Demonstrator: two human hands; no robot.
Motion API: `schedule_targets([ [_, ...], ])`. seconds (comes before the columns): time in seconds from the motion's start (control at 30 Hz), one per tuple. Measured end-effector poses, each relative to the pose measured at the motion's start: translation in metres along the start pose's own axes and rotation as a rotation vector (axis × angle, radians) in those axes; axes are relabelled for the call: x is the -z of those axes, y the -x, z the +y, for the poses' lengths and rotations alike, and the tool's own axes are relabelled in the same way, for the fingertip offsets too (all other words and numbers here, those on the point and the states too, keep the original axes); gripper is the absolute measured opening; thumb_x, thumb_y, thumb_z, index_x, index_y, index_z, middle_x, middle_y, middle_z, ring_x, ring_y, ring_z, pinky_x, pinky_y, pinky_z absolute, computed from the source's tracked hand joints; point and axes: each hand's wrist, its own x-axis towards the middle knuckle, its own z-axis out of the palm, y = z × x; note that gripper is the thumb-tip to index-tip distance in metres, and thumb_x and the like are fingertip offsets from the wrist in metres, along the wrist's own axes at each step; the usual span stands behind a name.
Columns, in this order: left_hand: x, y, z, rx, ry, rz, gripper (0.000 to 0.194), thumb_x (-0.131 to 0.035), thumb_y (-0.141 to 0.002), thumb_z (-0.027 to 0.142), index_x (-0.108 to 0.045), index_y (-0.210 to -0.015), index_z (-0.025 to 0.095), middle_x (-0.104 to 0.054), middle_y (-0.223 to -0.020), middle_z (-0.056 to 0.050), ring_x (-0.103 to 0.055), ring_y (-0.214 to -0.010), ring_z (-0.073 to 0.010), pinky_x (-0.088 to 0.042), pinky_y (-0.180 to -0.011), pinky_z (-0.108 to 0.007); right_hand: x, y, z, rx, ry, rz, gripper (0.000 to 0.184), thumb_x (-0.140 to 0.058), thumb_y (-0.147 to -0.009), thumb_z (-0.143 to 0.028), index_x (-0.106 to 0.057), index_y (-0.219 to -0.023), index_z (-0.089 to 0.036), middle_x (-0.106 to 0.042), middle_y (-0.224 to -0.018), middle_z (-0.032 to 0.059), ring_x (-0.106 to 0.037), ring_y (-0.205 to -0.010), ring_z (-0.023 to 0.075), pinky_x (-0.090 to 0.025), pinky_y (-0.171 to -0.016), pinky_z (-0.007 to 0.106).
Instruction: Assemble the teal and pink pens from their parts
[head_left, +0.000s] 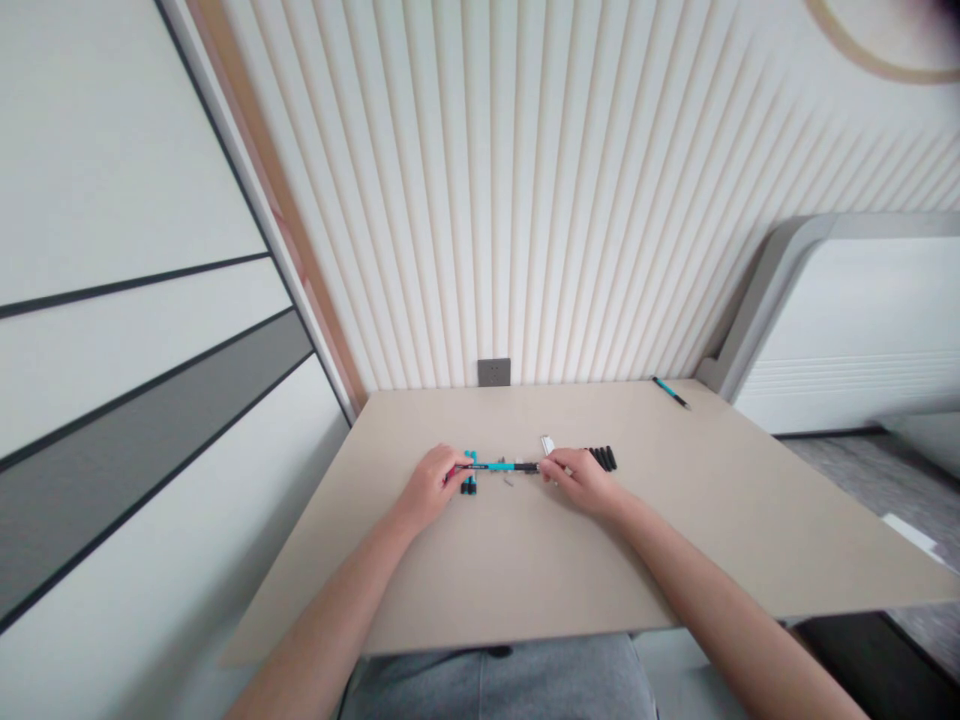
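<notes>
Crosswise — pen (501, 467), left hand (436, 478) to right hand (581, 478)

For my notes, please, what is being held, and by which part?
A slim blue and black pen, left hand and right hand at opposite ends.

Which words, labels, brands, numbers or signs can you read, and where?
None is readable.
Slim blue-and-black pen in the left hand: any lettering is too small.
Second blue-and-black pen, far right on the beige table: likewise.
Dark grey rectangular wall socket: nothing legible.
</notes>
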Motion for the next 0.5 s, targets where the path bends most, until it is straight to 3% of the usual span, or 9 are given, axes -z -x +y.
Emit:
schedule_targets([
  [0.1, -0.0008, -0.0001, -0.0011, -0.028, -0.002, 0.022, 0.009, -0.057, -0.092, 0.027, -0.061, -0.093, 0.019, -0.063, -0.087, -0.004, -0.059, -0.083, -0.0179, -0.049, -0.076, -0.032, 0.0, -0.0002, -0.0013, 0.024, 0.006, -0.001, 0.039, -0.039, -0.099, -0.037, -0.063, -0.075, -0.018, -0.062, -0.07, 0.0016, -0.056, -0.067, 0.0138, -0.041, -0.068, 0.026],
  [0.2, -0.0006, -0.0006, -0.0009, -0.049, -0.007, 0.045, 0.01, -0.057, -0.092, 0.027, -0.062, -0.093, 0.019, -0.064, -0.086, -0.004, -0.059, -0.083, -0.0178, -0.049, -0.076, -0.032, -0.0004, -0.0005, -0.0012, 0.032, -0.023, 0.041, 0.025, -0.049, -0.095, -0.038, -0.065, -0.095, -0.018, -0.065, -0.081, 0.0031, -0.058, -0.072, 0.015, -0.043, -0.069, 0.026],
  [0.27, -0.0002, -0.001, -0.0001, -0.058, -0.01, 0.051, 0.009, -0.057, -0.092, 0.027, -0.062, -0.092, 0.019, -0.065, -0.086, -0.004, -0.059, -0.081, -0.0177, -0.049, -0.075, -0.032, -0.0009, -0.0006, -0.0002, 0.039, -0.049, 0.076, 0.026, -0.057, -0.09, -0.039, -0.062, -0.106, -0.019, -0.066, -0.088, 0.004, -0.058, -0.075, 0.0154, -0.045, -0.07, 0.027],
  [0.5, -0.0005, -0.0012, 0.0011, -0.077, -0.004, 0.049, 0.01, -0.057, -0.092, 0.027, -0.062, -0.093, 0.019, -0.066, -0.086, -0.005, -0.06, -0.082, -0.0185, -0.05, -0.076, -0.034, -0.0015, -0.0013, 0.0023, 0.087, 0.003, 0.076, 0.026, -0.049, -0.095, -0.039, -0.065, -0.086, -0.019, -0.064, -0.079, 0.0041, -0.057, -0.072, 0.0158, -0.044, -0.068, 0.028],
])
